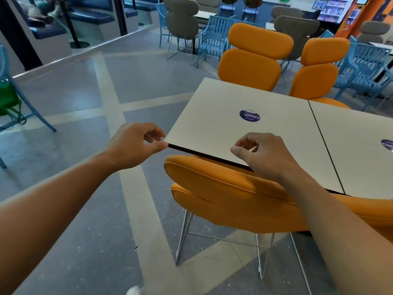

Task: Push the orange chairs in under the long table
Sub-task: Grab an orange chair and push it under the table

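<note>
Near orange chair (pixel 223 194): smooth, matt upholstery with a faint sheen and a raised piped seam along the back pad. Its legs (pixel 259 258) are thin bare metal rod, pale and slightly shiny. Far orange chairs (pixel 255 56) carry the same smooth padded covering. Worktop (pixel 234 133): pale matt laminate with a fine grain, edged in a dark band. Round sticker (pixel 249 115): glossy print. Floor (pixel 74 81): polished, speckled, stone-like surface reflecting light. Blue chairs (pixel 214 33): slatted, painted finish; whether metal or plastic cannot be told.
</note>
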